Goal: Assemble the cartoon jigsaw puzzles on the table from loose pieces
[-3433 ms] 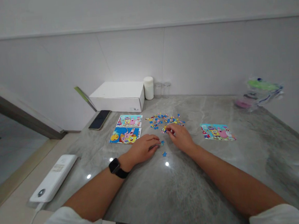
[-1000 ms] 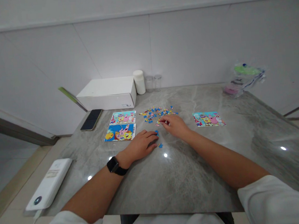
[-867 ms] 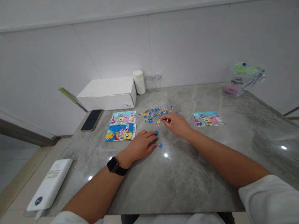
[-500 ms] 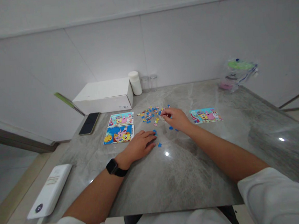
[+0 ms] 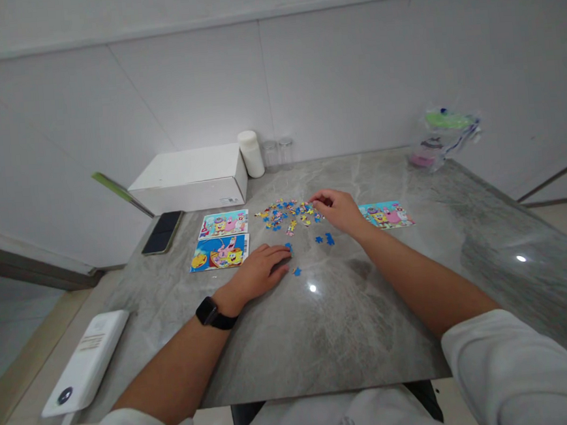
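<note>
A loose pile of small jigsaw puzzle pieces (image 5: pixel 283 214), blue, yellow and pink, lies mid-table. My right hand (image 5: pixel 338 209) is at the pile's right edge, thumb and fingers bent together; what is between the tips is too small to make out. My left hand (image 5: pixel 263 268) rests on the table with its fingers stretched out, the fingertips touching a blue puzzle piece (image 5: pixel 289 247). Just right of the left thumb lies another blue piece (image 5: pixel 297 272). Below my right hand are a blue piece (image 5: pixel 319 240) and a larger blue piece or joined pair (image 5: pixel 329 239).
Two cartoon picture cards (image 5: pixel 223 224) (image 5: pixel 219 253) lie left of the pile, a third card (image 5: pixel 388 215) behind my right wrist. Around them are a phone (image 5: pixel 163 233), white box (image 5: pixel 187 181), white bottle (image 5: pixel 251 155), two glasses (image 5: pixel 279 155), plastic bag (image 5: pixel 442 140) and white power bank (image 5: pixel 86 362).
My right hand has shifted slightly away from me along the pile's right edge, uncovering blue pieces below it. My left hand stays put. The whole view has shifted a little.
</note>
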Available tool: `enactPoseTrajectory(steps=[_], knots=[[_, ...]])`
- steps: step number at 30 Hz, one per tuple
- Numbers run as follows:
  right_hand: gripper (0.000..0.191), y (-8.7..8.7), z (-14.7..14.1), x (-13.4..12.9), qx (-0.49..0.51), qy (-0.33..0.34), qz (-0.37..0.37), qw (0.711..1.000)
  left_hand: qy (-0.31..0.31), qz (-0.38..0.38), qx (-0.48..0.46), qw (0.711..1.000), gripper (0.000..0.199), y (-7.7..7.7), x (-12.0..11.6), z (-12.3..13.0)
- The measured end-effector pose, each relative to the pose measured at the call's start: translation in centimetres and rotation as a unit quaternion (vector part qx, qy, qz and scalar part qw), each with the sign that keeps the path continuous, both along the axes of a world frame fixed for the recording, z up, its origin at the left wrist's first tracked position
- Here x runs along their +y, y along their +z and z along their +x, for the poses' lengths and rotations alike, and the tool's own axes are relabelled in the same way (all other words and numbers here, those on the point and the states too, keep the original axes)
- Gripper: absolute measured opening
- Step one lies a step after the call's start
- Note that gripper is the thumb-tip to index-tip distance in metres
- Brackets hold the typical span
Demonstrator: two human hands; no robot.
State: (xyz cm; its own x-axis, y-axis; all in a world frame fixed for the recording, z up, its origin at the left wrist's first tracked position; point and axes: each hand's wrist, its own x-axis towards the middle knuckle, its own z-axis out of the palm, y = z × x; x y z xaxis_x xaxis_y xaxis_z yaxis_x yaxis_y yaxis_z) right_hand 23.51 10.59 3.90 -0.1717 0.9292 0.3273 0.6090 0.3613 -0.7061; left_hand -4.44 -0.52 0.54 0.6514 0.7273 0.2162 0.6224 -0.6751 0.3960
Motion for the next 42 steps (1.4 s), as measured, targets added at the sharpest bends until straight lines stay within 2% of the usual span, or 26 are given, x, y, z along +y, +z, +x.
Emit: enactPoseTrajectory(steps=[5,11,14,18,23,26,31,36,40,42], knots=[[0.024,-0.4,1.7,1.9,0.072,-0.025,-0.009,0.997,-0.001,0.008,-0.013,1.000,0.034,0.0,0.1,-0.1],[0.027,0.8,3.8,2.7,0.088,-0.039,0.016,0.995,0.036,0.030,-0.027,0.999,0.033,0.0,0.3,-0.4],[0.026,1.0,4.5,2.8,0.043,-0.057,0.033,0.997,0.052,0.038,-0.029,0.998,0.032,0.0,0.5,-0.3],[0.022,-0.5,4.1,2.7,-0.065,-0.077,0.023,0.995,0.047,0.035,-0.014,0.998,0.032,0.0,0.5,-0.1],[0.022,-2.6,1.8,1.5,-0.197,0.000,0.021,0.980,0.036,0.027,0.001,0.999,0.033,-0.2,0.7,0.2],[0.024,-2.8,0.5,0.4,-0.255,0.020,0.028,0.966,0.034,0.031,0.004,0.999,0.034,-0.4,0.8,0.2],[0.028,-2.7,-0.5,-0.7,-0.322,0.013,0.017,0.947,0.031,0.030,0.012,0.999,0.036,-0.7,0.9,0.1],[0.026,-3.1,-1.0,-0.6,-0.329,0.028,-0.003,0.944,0.040,0.035,0.007,0.999,0.036,-0.4,0.8,0.1],[0.019,-3.3,-1.2,-0.3,-0.283,0.058,-0.017,0.957,0.049,0.047,-0.007,0.998,0.035,-0.4,0.7,-0.1],[0.014,-3.2,-1.2,-0.3,-0.250,0.093,-0.015,0.964,0.049,0.053,-0.018,0.997,0.034,-0.5,0.8,-0.1]])
